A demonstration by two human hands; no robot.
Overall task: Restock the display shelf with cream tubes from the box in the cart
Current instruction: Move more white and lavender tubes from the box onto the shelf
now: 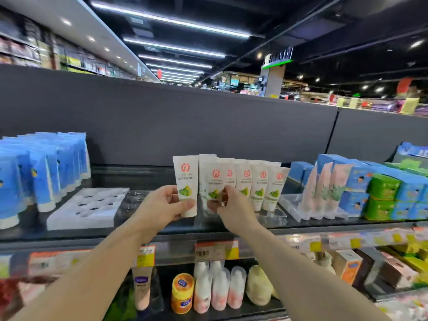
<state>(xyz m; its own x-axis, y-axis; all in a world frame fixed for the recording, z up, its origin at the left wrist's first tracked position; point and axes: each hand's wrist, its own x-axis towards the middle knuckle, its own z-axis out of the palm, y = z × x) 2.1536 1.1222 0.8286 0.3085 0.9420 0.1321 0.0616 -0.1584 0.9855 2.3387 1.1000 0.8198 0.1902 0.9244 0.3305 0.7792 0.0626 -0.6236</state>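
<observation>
My left hand (165, 203) grips a white cream tube (187, 181) with a red logo and green fruit print, cap down, held upright just above the top shelf (139, 230). To its right my right hand (228, 206) pinches a second white tube (214, 181) of the same kind at its lower part. Behind and to the right, several matching tubes (261, 185) stand in a row on a clear plastic holder (275, 213). The box and the cart are out of view.
A white empty slotted tray (85, 209) lies left of my hands. Blue tubes (44, 170) crowd the far left. Pink tubes (324, 186) and blue and green boxes (389, 193) fill the right. Price tags (216, 250) line the shelf edge; bottles stand on the lower shelf.
</observation>
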